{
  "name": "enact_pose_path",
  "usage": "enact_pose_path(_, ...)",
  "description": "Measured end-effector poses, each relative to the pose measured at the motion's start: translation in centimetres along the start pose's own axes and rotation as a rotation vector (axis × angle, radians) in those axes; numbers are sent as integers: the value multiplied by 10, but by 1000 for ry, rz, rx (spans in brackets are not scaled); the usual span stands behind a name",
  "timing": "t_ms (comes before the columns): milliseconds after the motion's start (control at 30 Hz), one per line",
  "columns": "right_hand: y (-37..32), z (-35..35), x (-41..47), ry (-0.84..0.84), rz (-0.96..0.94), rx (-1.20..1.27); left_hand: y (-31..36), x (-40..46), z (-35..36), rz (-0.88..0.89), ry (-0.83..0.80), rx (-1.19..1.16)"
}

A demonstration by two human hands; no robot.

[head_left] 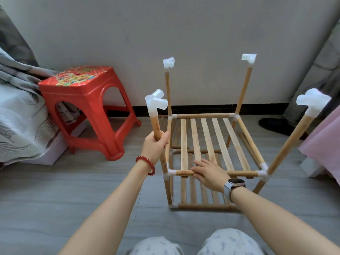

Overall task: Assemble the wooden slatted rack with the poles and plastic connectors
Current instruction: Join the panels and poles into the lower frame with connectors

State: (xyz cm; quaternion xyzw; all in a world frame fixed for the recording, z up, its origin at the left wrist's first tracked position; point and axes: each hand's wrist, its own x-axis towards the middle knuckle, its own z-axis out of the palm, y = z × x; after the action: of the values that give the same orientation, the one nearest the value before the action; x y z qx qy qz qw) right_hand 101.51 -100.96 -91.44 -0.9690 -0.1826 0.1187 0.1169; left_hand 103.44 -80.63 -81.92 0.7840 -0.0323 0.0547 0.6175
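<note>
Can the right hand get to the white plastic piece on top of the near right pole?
Probably yes. The right hand lies flat on the front rail, holding nothing, and only open air shows between it and the white connector atop that pole. It would need to lift up and rightward.

soft daylight, perhaps edge-warped

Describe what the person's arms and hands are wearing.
Both forearms are bare, with no sleeves in view. The left wrist carries a red round-bead bracelet. The right wrist carries a dark rectangular smartwatch on a pale grey strap. No gloves or rings are visible.
</note>
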Motion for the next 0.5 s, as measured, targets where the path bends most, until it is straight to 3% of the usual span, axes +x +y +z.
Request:
enact_pose_path(100, -7, -7, -4, 1, 47, 31, -20, -10, -9, -93, -181, 250)
enact_pose_path(267, 3, -13, -15, 39, 63, -34, -32, -22, 4, -155, -263, 307)
enact_pose_path(500, 2, -24, -31, 90, 273, -114, -25, -26, 27, -154, -454, 423)
